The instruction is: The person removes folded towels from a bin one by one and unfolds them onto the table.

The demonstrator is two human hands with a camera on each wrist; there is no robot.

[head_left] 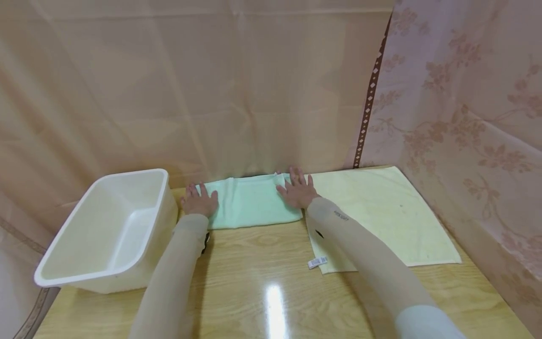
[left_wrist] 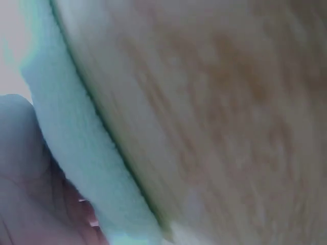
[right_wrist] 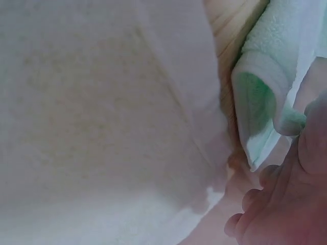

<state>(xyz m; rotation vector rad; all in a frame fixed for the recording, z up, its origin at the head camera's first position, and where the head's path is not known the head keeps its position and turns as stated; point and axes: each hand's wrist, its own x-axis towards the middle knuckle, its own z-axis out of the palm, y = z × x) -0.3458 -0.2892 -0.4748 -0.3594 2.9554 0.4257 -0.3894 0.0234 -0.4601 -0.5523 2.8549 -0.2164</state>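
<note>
A mint-green towel (head_left: pixel 251 202) lies folded into a wide strip against the curtain at the back of the table. My left hand (head_left: pixel 200 202) rests flat on its left end, fingers spread and pointing away from me. On the right end lies my right hand (head_left: pixel 299 192), its fingers also spread and straight. The left wrist view shows the towel's thick folded edge (left_wrist: pixel 87 127) beside the hand. In the right wrist view, layers of the green towel (right_wrist: pixel 260 66) curl open at a corner near the fingers. A pale yellow towel (head_left: pixel 381 202) is spread under my right forearm.
A white plastic basin (head_left: pixel 167 216) stands at the left, close to my left forearm. Beige curtains (head_left: pixel 254 94) hang right behind the table, with a flowered curtain (head_left: pixel 478 141) along the right side. The wooden tabletop (head_left: pixel 241 273) shows in front. A white label (head_left: pixel 317 262) lies at the yellow towel's near corner.
</note>
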